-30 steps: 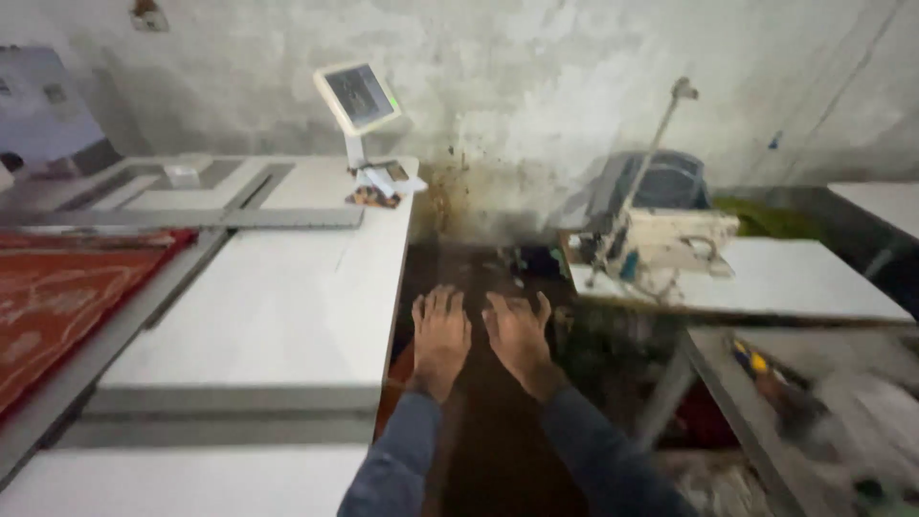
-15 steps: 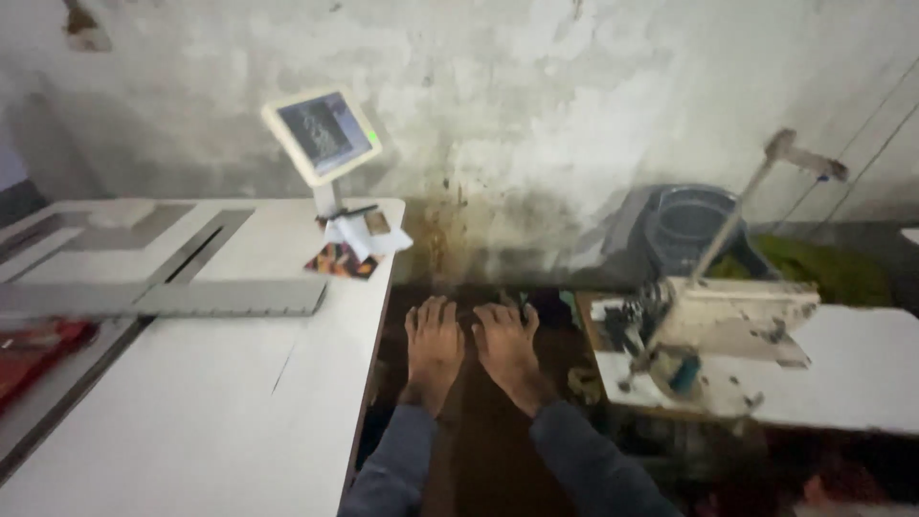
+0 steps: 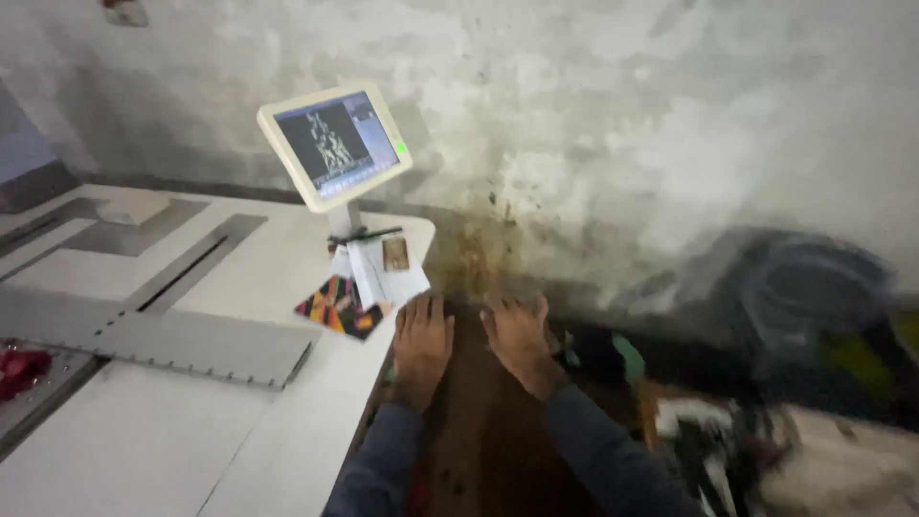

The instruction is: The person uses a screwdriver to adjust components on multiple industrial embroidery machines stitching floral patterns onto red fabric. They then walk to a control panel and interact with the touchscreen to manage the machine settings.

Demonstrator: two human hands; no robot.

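Both hands are stretched forward, palms down and empty, fingers straight and only slightly spread, in the gap beside the white worktop. The left hand hovers at the worktop's right edge, its fingertips just short of a small stack of white paper sheets; whether it rests on the edge cannot be told. The right hand is just beside it, apart from the worktop, over the dark brown floor. Each hand's long axis runs away from the person toward the stained plaster wall, the left pointing nearly straight ahead and the right angled a little to the left. Dark blue sleeves cover both forearms. The paper sheets lie at the foot of a white-framed touchscreen on a short stand; the screen is tilted back and turned toward the person, its long side sloping up to the right. A small brown card lies on the sheets, and a patterned multicoloured swatch sticks out from under them toward the person. A grey metal plate lies across the worktop to the left, and a bit of red fabric shows at the far left edge. The right side of the view is blurred dark clutter.
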